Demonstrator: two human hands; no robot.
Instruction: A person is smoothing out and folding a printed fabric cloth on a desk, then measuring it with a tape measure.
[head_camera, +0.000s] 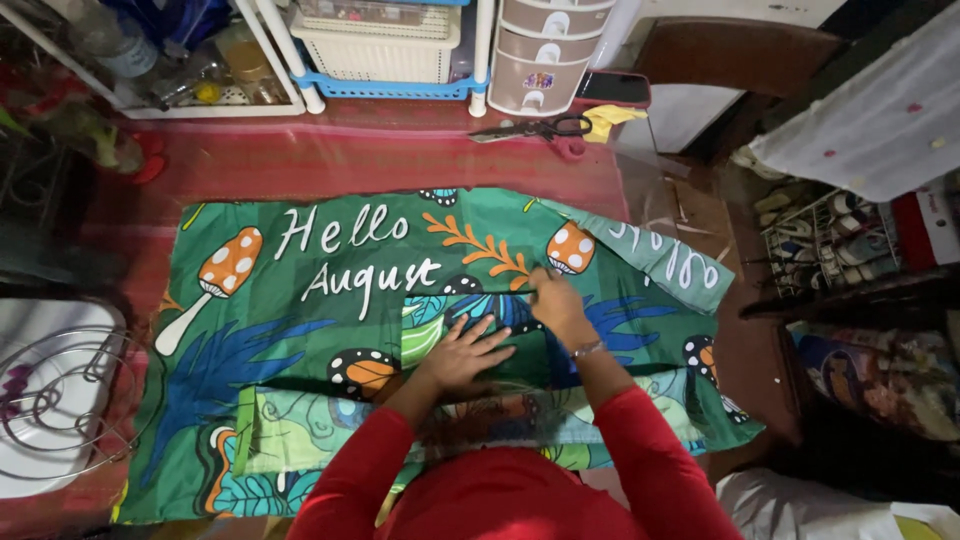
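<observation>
Your green printed cloth (300, 330) lies spread flat on the red mat (300, 160), and its long axis runs from your left to your right, across your view. The white lettering and the mushroom pictures stand upright for you, so the top edge of the cloth points away from your body, toward the shelves (290, 60). At the right end one corner is turned over and shows a paler side.

Your left hand (465, 352) rests flat on the cloth, near the middle, with the palm down and the fingers spread apart; the cloth is under the whole hand and it is not gripped. Your right hand (557, 305) is a little farther from you and just to the right of the left one. Its fingers (540, 280) are drawn together at the tips, on the cloth beside the small orange mushroom, and they seem to pinch a fold there, but I cannot tell this surely.

The scissors (535, 128) lie on the mat beyond the cloth, well apart from both hands. A wire rack (50, 400) stands at your left.
</observation>
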